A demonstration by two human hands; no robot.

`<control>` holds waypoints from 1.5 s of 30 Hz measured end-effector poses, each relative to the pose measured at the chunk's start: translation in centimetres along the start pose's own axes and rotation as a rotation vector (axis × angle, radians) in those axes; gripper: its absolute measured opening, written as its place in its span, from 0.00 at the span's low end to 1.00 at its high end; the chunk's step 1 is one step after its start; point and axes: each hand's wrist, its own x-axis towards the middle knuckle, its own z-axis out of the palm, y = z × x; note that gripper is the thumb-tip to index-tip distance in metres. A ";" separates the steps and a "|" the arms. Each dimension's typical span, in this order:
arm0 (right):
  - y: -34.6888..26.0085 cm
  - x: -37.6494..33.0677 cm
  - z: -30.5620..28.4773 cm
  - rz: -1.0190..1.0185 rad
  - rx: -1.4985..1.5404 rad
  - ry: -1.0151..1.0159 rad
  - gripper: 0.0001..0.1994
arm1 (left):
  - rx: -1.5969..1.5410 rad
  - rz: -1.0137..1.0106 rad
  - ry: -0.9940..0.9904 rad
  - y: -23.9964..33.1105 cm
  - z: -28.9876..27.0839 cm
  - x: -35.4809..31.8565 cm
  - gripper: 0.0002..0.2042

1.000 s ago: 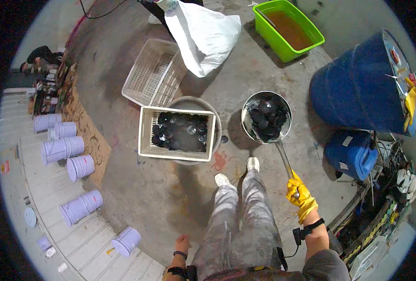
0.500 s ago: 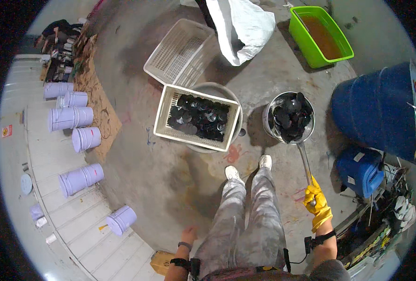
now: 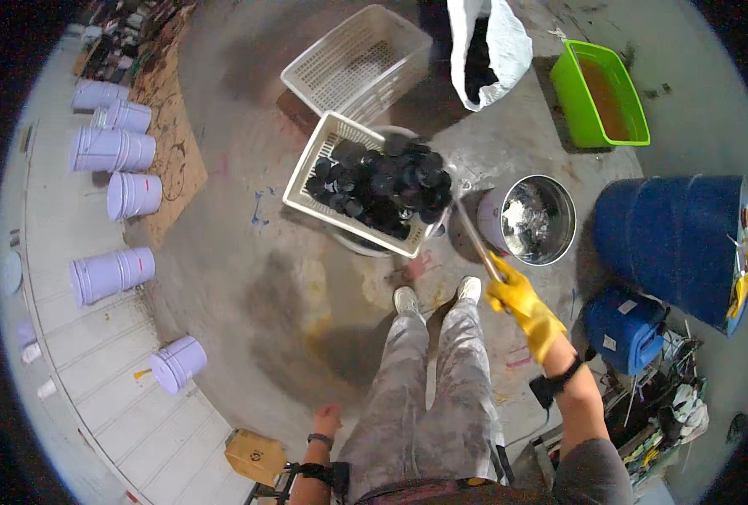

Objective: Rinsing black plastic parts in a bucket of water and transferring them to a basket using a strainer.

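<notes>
My right hand, in a yellow rubber glove, is closed round the metal handle of a long-handled scoop. The scoop's head is over the right end of a cream plastic crate, covered by a heap of black round discs. More black discs lie across the crate. The crate rests tilted on a round grey tub. Just right of the handle stands a purple-sided metal bucket with a shiny inside. My bare left hand hangs loosely beside my left leg, with nothing in it.
Behind the crate are an empty white basket and a white sack. A green tub of brownish liquid stands far right. A blue drum and blue jerrycan are at right; purple buckets line the left.
My right hand has swung the scoop left, from the metal bucket to the crate. Black discs heaped at the bucket's mouth are now over the crate's right end; the bucket's inside shows.
</notes>
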 end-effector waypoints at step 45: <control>12.3 10.2 -26.1 0.456 -0.782 0.716 0.18 | 0.196 -0.135 -0.041 10.7 15.2 -5.0 0.07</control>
